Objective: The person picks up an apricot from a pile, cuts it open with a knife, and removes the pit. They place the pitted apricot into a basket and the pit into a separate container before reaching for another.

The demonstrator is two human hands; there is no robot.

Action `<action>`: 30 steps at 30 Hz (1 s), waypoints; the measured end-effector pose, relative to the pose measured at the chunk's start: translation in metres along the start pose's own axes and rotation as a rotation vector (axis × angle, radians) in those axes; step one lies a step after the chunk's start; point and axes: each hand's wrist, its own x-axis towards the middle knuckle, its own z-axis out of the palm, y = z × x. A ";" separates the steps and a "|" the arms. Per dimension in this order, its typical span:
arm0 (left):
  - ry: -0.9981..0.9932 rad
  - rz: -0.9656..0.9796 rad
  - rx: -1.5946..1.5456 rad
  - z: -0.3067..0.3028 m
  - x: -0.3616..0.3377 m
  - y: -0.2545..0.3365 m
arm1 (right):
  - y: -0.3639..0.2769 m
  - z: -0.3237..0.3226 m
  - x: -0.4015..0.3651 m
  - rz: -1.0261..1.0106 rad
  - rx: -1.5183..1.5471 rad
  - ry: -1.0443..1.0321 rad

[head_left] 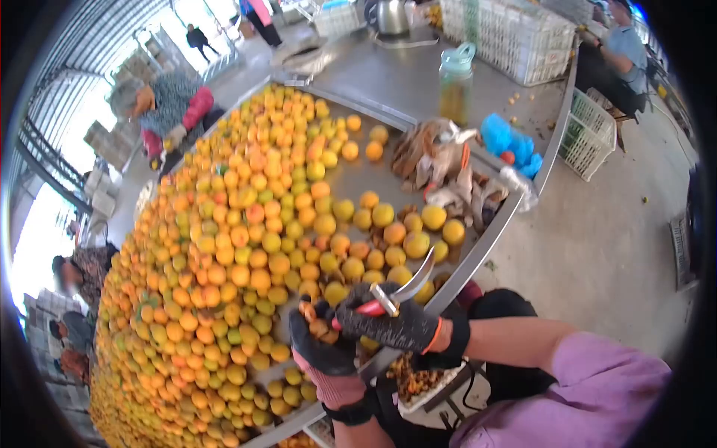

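Both my hands wear dark gloves and meet at the edge of a metal table (482, 250). My left hand (323, 347), palm up, is curled around a small brownish-orange fruit (320, 327). In my right hand (388, 321) is a pair of red-handled pruning shears (388, 297), its curved blades pointing up and right, away from the fruit. The fingers of my right hand also press close to the left palm. A large heap of orange and yellow-green fruit (224, 246) lies just beyond and to the left of both hands.
Brown cloths (433, 160), a blue plastic bag (508, 142) and a green-lidded bottle (455, 82) lie toward the back right. White crates (515, 41) stand behind. A tray of scraps (418, 381) sits below my hands. Co-workers (168, 108) are across the heap.
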 end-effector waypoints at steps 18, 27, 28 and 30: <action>0.157 0.096 -0.052 0.004 0.002 0.015 | -0.024 0.011 0.005 -0.287 -0.391 -0.152; -0.115 0.025 -0.183 -0.047 0.016 0.007 | -0.012 0.007 -0.006 0.239 0.493 -0.269; -0.026 -0.001 -0.139 -0.044 0.012 0.011 | -0.001 -0.002 -0.003 -0.060 -0.061 -0.314; 0.058 -0.050 -0.152 -0.039 0.014 0.019 | -0.012 -0.003 0.007 -0.038 -0.331 -0.148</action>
